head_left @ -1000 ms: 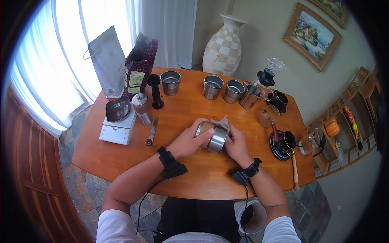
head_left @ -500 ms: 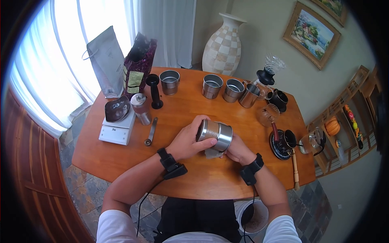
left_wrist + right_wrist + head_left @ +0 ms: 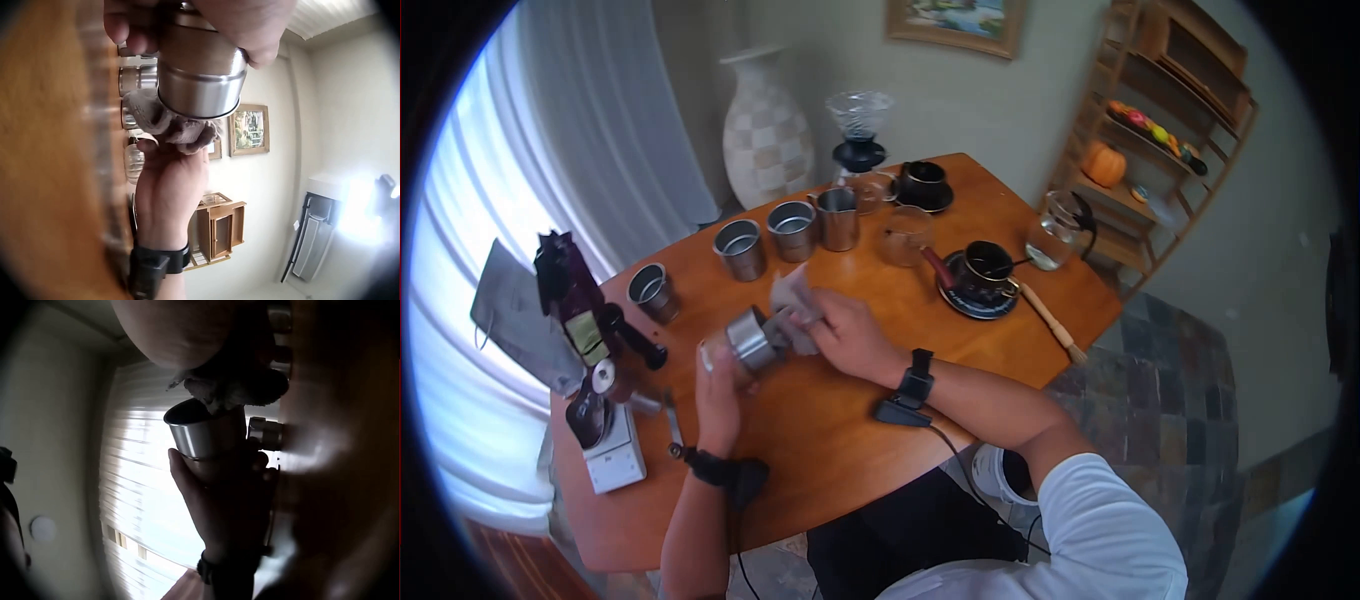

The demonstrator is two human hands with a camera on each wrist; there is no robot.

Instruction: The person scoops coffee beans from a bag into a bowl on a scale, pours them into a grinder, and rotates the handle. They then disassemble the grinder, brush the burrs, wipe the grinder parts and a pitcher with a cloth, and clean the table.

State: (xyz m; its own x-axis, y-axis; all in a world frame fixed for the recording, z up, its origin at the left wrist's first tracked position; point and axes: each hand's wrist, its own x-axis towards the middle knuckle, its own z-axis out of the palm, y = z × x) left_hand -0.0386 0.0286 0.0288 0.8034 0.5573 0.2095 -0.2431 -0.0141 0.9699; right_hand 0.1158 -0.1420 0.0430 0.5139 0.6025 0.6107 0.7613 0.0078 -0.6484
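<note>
A stainless steel cup (image 3: pixel 752 338) is held tilted over the table, its mouth toward my right hand. My left hand (image 3: pixel 718 390) grips the cup round its lower body, thumb along the side. My right hand (image 3: pixel 855 335) pinches a crumpled greyish cloth (image 3: pixel 797 300) right at the cup's mouth. In the left wrist view, the cloth (image 3: pixel 178 128) bunches against the rim below the cup (image 3: pixel 200 90). The right wrist view shows the cloth (image 3: pixel 231 390) overlapping the cup's opening; the inside is mostly hidden.
Steel cups (image 3: pixel 740 250) and a steel pitcher (image 3: pixel 838 220) line the back of the table (image 3: pixel 850 430). A scale (image 3: pixel 615 455), hand grinder (image 3: pixel 622 385) and bags stand left. To the right are a dark cup on a saucer (image 3: pixel 980 300), a brush (image 3: pixel 1050 320) and a glass kettle (image 3: pixel 1055 235).
The head view has swung to the right. The cup has turned its mouth toward the right hand, and the cloth has moved from the cup's underside to its mouth.
</note>
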